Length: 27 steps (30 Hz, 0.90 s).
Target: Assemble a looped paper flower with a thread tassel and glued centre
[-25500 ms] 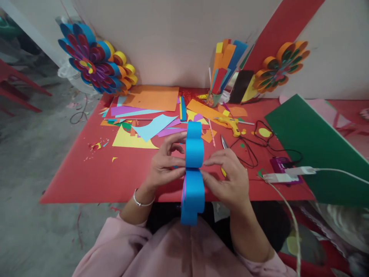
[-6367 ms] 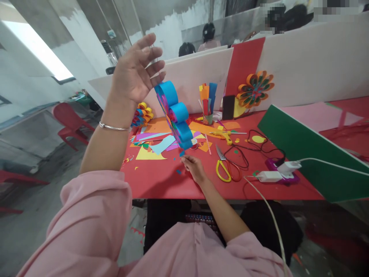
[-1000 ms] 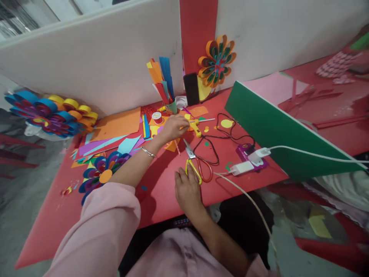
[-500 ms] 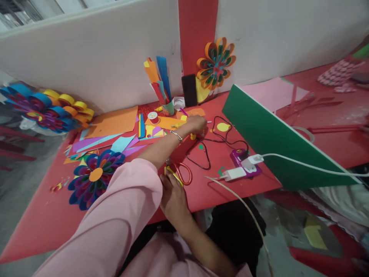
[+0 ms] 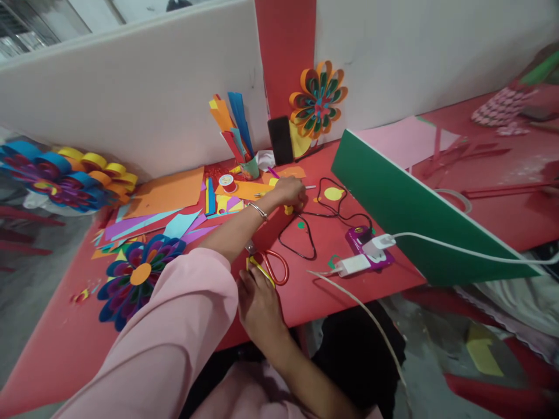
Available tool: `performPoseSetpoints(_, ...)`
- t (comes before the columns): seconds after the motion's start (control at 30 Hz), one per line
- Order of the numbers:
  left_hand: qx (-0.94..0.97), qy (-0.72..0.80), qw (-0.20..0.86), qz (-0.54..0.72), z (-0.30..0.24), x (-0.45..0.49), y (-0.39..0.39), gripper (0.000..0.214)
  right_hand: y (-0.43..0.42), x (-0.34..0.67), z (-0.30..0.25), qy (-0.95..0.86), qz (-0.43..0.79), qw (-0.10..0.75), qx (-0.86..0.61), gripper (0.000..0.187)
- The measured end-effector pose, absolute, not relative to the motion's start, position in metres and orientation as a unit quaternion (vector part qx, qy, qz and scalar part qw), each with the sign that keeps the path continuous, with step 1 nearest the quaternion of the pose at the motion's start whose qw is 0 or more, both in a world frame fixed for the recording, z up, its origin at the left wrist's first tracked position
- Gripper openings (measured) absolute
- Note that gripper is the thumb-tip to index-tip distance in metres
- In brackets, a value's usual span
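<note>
My left hand (image 5: 290, 191) reaches far across the red table (image 5: 56, 349), its fingers curled over the yellow glue gun (image 5: 287, 209), of which only a small yellow part shows below the hand. My right hand (image 5: 257, 302) lies at the table's near edge with its fingers stretched out, the tips touching the yellow handle of the red-and-yellow scissors (image 5: 273, 265). A finished blue, purple and green paper flower (image 5: 135, 276) with an orange centre lies flat to the left of my left arm.
Cut paper sheets (image 5: 170, 195), a tape spool (image 5: 226, 181) and a cup of paper strips (image 5: 248, 166) sit at the back. A black cord (image 5: 305, 233) runs to a purple device (image 5: 367, 244) and white charger (image 5: 351, 265). A green board (image 5: 414, 215) leans right. Paper flowers (image 5: 318, 99) stand by the partition.
My left hand has moved right from the middle of the table onto the glue gun and stays there. My right hand has stayed at the scissors' handles. The view shifted slightly.
</note>
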<state>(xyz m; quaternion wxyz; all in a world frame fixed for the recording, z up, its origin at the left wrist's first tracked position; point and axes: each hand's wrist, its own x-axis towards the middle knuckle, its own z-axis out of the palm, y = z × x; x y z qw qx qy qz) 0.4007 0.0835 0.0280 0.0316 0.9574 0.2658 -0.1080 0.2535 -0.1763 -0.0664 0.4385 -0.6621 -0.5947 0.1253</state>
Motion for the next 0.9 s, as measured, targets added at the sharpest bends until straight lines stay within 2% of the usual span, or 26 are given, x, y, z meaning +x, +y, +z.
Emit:
performPoseSetpoints(0.17,0.957,0.265,0.019,-0.113,0.029,0.404,0.077,0.016,-0.176,0.251,-0.068,-0.581,0.117,0.447,-0.669,0.035)
performPoseSetpoints(0.47,0.962,0.243,0.043,-0.114,0.023,0.407,0.077,0.021,-0.175,0.249,-0.072,-0.596,0.129,0.415,-0.675,0.036)
performPoseSetpoints(0.7,0.968,0.235,0.074,-0.039,0.035,0.379,0.074,0.016,-0.175,0.253,-0.065,-0.639,0.085,0.387,-0.66,0.032)
performPoseSetpoints(0.8,0.953,0.234,0.19,0.014,0.047,0.318,0.078,0.014,-0.175,0.258,-0.063,-0.7,0.06,0.343,-0.623,0.03)
performPoseSetpoints(0.9,0.924,0.261,0.272,-0.062,0.053,0.244,0.074,0.013,-0.174,0.261,-0.064,-0.708,0.057,0.324,-0.625,0.028)
